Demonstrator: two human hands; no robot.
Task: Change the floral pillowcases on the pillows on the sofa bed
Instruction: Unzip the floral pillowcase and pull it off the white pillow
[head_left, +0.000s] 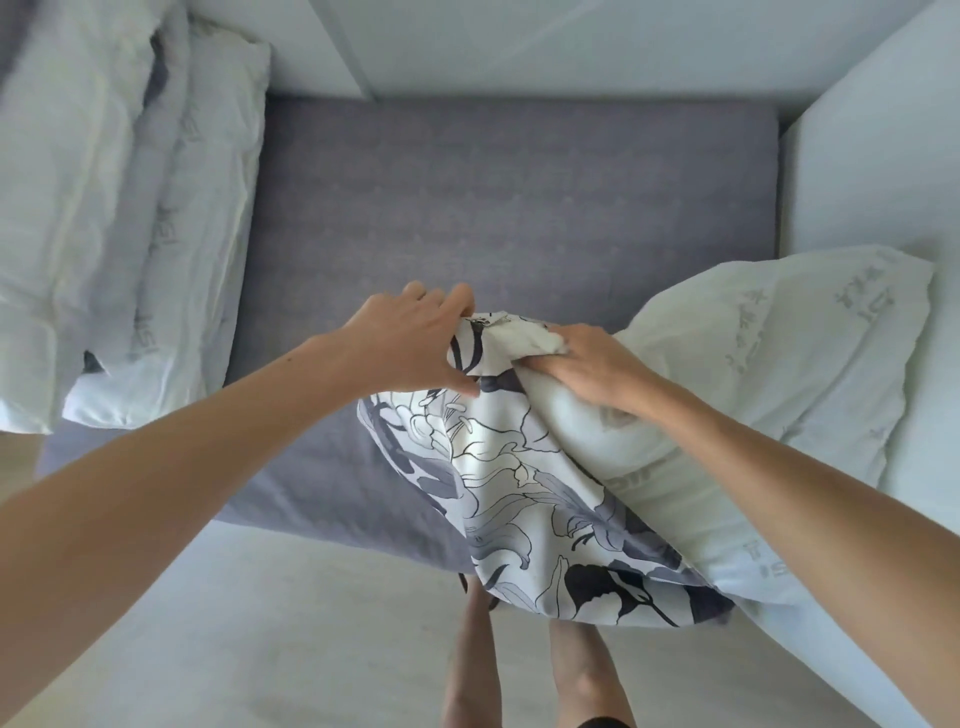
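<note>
Pillow-into-case step, I judge — left hand (415, 343) pinches the floral pillowcase (524, 478) mouth at the sofa bed (519, 208) front edge, right hand (587, 371) grips the white pillow (753, 395) corner there — next: feed that corner deeper.

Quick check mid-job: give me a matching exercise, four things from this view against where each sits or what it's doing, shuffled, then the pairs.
Things:
1. left hand
2. right hand
3. floral pillowcase
4. bare white pillows

States:
A. stacked at the left end of the grey sofa bed
B. half pulled over a white pillow
C. pinching the pillowcase's open edge
D. gripping the pillow's corner at the opening

Pairs: 1-C, 2-D, 3-B, 4-A
</note>
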